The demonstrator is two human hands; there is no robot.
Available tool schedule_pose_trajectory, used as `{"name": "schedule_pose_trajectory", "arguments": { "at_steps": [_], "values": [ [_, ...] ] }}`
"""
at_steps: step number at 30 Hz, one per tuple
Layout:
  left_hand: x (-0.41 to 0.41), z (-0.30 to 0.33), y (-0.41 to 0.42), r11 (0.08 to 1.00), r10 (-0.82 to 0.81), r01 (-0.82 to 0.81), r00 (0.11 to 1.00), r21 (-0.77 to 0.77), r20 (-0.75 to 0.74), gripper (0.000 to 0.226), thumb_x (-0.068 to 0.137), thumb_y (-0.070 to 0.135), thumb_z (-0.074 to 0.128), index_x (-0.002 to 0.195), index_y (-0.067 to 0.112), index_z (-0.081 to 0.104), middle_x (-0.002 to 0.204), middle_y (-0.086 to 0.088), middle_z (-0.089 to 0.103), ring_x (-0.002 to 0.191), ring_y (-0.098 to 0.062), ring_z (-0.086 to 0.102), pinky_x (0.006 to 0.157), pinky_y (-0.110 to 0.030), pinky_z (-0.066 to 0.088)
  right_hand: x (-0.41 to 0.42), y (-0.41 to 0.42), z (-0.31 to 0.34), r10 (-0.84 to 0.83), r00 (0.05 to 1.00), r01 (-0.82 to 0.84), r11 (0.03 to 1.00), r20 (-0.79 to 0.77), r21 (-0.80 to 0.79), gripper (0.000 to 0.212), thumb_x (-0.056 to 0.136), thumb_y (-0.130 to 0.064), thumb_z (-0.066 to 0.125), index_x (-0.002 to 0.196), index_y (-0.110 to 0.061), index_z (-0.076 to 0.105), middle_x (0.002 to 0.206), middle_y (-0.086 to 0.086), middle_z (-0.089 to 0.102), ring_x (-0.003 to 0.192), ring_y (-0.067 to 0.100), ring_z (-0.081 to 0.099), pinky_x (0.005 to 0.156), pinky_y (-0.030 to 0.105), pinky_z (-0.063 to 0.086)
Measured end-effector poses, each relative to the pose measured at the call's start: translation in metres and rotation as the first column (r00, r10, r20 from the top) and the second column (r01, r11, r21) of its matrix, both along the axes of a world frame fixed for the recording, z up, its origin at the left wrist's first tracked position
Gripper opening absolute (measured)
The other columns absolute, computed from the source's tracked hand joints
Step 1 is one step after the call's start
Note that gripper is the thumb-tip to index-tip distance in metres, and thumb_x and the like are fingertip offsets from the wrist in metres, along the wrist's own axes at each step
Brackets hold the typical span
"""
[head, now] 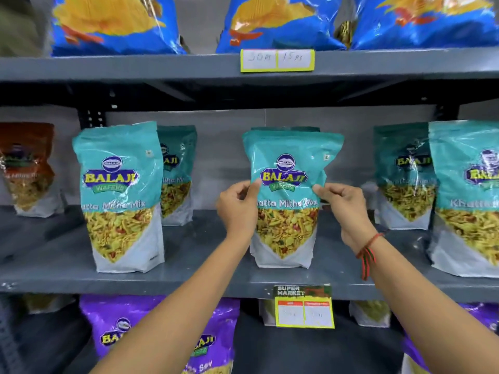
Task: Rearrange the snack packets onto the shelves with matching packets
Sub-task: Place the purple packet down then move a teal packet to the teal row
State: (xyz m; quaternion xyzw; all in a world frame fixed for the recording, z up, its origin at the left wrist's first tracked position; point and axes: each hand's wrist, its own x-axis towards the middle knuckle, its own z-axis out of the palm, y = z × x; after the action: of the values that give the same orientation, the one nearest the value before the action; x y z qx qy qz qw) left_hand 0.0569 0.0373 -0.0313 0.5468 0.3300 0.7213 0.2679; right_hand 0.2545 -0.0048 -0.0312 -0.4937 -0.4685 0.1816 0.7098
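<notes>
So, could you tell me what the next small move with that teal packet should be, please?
Probably let go: the teal packet already stands upright on the middle shelf among matching teal packets, pinched at both sides by the left hand and right hand.

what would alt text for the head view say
Both hands, left hand and right hand, pinch a teal Khatta Mitha Mix packet standing on the middle shelf among matching teal packets, with blue packets above, purple below.

Even bright light, packet glare, blurred edges
</notes>
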Motion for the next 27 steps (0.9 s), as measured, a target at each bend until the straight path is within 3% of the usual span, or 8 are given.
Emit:
{"name": "schedule_pose_trajectory", "arguments": {
  "at_steps": [5, 8, 10, 13, 16, 18, 21, 27],
  "values": [
    [0.001, 0.001, 0.000, 1.000, -0.014, 0.014, 1.000, 0.006, -0.015, 0.026, 0.084, 0.033, 0.071, 0.070, 0.011, 0.071, 0.072, -0.014, 0.073, 0.062, -0.012, 0.056, 0.066, -0.048, 0.054, -0.004, -0.001, -0.003, 0.033, 0.998, -0.032, 0.999, -0.045, 0.027, 0.013, 0.084, -0.023, 0.074, 0.082, -0.011, 0.079, 0.091, 0.007, 0.080, 0.086, 0.017, 0.072, 0.082, 0.033, 0.057],
    [-0.002, 0.000, -0.002, 0.993, -0.108, 0.106, 0.993, -0.053, -0.045, 0.026, 0.080, 0.045, 0.070, 0.074, 0.020, 0.070, 0.079, -0.010, 0.076, 0.070, -0.019, 0.066, 0.074, -0.052, 0.057, -0.007, -0.006, -0.006, 0.082, 0.995, -0.084, 0.996, -0.059, -0.029, 0.017, 0.086, -0.031, 0.072, 0.092, -0.015, 0.076, 0.098, 0.005, 0.079, 0.091, 0.018, 0.071, 0.080, 0.031, 0.053],
    [-0.008, -0.002, -0.006, 0.969, -0.228, 0.214, 0.967, -0.120, -0.113, 0.034, 0.074, 0.054, 0.073, 0.087, 0.023, 0.071, 0.087, -0.003, 0.077, 0.081, -0.012, 0.069, 0.079, -0.052, 0.059, -0.009, -0.012, -0.010, 0.190, 0.982, -0.191, 0.977, -0.019, -0.099, 0.040, 0.081, -0.042, 0.075, 0.111, -0.017, 0.070, 0.112, 0.002, 0.077, 0.104, 0.018, 0.071, 0.087, 0.032, 0.053],
    [-0.025, -0.013, -0.016, 0.895, -0.412, 0.317, 0.857, -0.314, -0.309, 0.065, 0.066, 0.053, 0.081, 0.120, 0.030, 0.055, 0.109, 0.019, 0.065, 0.097, 0.005, 0.060, 0.082, -0.023, 0.052, -0.007, -0.023, -0.026, 0.390, 0.919, -0.347, 0.874, 0.065, -0.340, 0.083, 0.066, -0.049, 0.084, 0.137, -0.025, 0.048, 0.131, -0.005, 0.067, 0.118, 0.014, 0.066, 0.097, 0.032, 0.050],
    [-0.043, -0.035, -0.011, 0.834, -0.501, 0.245, 0.713, -0.495, -0.491, 0.093, 0.057, 0.053, 0.087, 0.135, 0.028, 0.043, 0.131, 0.012, 0.057, 0.119, -0.008, 0.053, 0.097, -0.027, 0.043, -0.004, -0.031, -0.045, 0.511, 0.839, -0.339, 0.763, 0.190, -0.551, 0.099, 0.063, -0.036, 0.089, 0.144, -0.031, 0.032, 0.137, -0.011, 0.058, 0.125, 0.007, 0.056, 0.102, 0.024, 0.044],
    [-0.046, -0.047, -0.007, 0.824, -0.513, 0.202, 0.665, -0.530, -0.543, 0.086, 0.052, 0.051, 0.090, 0.127, 0.027, 0.053, 0.129, 0.010, 0.063, 0.116, -0.010, 0.058, 0.102, -0.033, 0.047, -0.007, -0.032, -0.051, 0.503, 0.825, -0.284, 0.764, 0.259, -0.580, 0.098, 0.065, -0.028, 0.090, 0.144, -0.032, 0.032, 0.137, -0.014, 0.056, 0.122, -0.001, 0.053, 0.093, 0.017, 0.044],
    [-0.041, -0.056, -0.007, 0.860, -0.457, 0.152, 0.652, -0.487, -0.604, 0.074, 0.049, 0.051, 0.090, 0.113, 0.028, 0.062, 0.117, 0.009, 0.069, 0.106, -0.010, 0.063, 0.096, -0.036, 0.053, -0.009, -0.034, -0.049, 0.475, 0.836, -0.263, 0.787, 0.276, -0.559, 0.086, 0.068, -0.019, 0.089, 0.137, -0.034, 0.040, 0.131, -0.014, 0.061, 0.115, -0.004, 0.056, 0.083, 0.013, 0.046],
    [-0.030, -0.059, -0.007, 0.869, -0.447, 0.149, 0.646, -0.472, -0.619, 0.083, 0.039, 0.065, 0.086, 0.111, 0.030, 0.064, 0.113, 0.011, 0.070, 0.105, -0.011, 0.063, 0.093, -0.040, 0.055, 0.004, -0.041, -0.046, 0.478, 0.833, -0.258, 0.783, 0.280, -0.566, 0.081, 0.067, -0.017, 0.089, 0.131, -0.036, 0.043, 0.126, -0.016, 0.062, 0.114, -0.001, 0.058, 0.085, 0.013, 0.046]
  ]
}}
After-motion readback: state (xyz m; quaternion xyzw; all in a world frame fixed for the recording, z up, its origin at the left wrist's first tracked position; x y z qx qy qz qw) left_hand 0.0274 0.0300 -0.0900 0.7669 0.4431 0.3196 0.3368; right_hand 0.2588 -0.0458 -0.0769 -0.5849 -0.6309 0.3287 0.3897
